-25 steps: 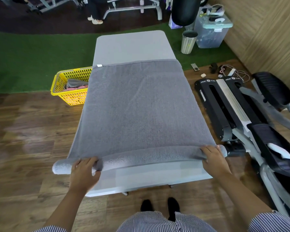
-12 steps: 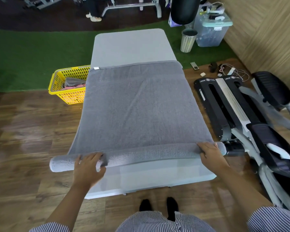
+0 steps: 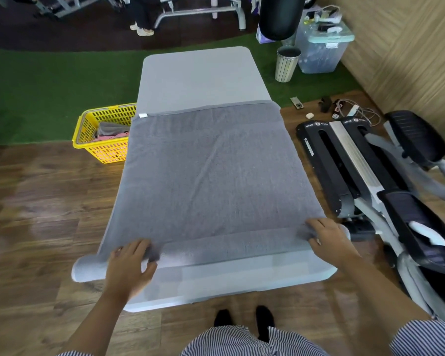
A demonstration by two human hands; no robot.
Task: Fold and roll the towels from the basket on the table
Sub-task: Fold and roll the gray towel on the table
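A large grey towel (image 3: 206, 170) lies spread lengthwise over the light grey table (image 3: 201, 75). Its near end is wound into a roll (image 3: 216, 246) that spans the table's width and sticks out past the left edge. My left hand (image 3: 129, 265) presses flat on the roll's left part, fingers spread. At the roll's right end my right hand (image 3: 329, 237) rests on top with fingers stretched forward. A yellow basket (image 3: 98, 147) on the floor left of the table holds grey and pink towels.
A black and grey elliptical trainer (image 3: 370, 191) stands close to the table's right side. Cables and small items lie on the floor behind it. A bin (image 3: 287, 64) and a clear storage box (image 3: 321, 50) sit at the back right. A person stands far back.
Both hands have pushed the roll away from me up the table, so it is thicker and a wider strip of bare table shows in front of it.
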